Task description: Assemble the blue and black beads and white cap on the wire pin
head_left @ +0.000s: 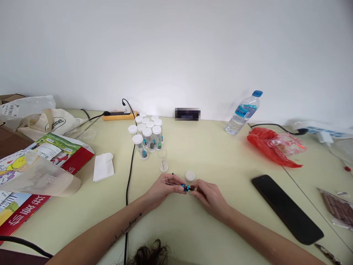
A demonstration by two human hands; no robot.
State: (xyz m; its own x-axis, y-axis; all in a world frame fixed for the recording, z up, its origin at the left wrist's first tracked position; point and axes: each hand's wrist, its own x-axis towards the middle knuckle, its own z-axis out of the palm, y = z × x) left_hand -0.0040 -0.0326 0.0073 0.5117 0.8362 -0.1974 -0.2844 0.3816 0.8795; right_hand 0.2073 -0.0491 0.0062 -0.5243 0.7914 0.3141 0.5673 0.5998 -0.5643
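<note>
My left hand (162,188) is closed round a small blue-and-black part (186,188), from which thin metal wires (167,182) reach back across the fingers. The black end of this part sits at the fingertips of my right hand (211,195), which is pinched on it. I cannot make out its exact kind. Just beyond the hands a white round cap (190,176) lies on the table. An uncapped clear tube (163,162) stands to its left with a thin dark piece inside. Farther back stand several white-capped clear tubes (143,152) holding small coloured parts.
A black cable (129,180) runs down the table from a yellow power strip (120,116). To the right are a black phone (286,209), a red plastic bag (271,147) and a water bottle (244,112). A folded tissue (103,167) and a plastic jug (52,176) lie left.
</note>
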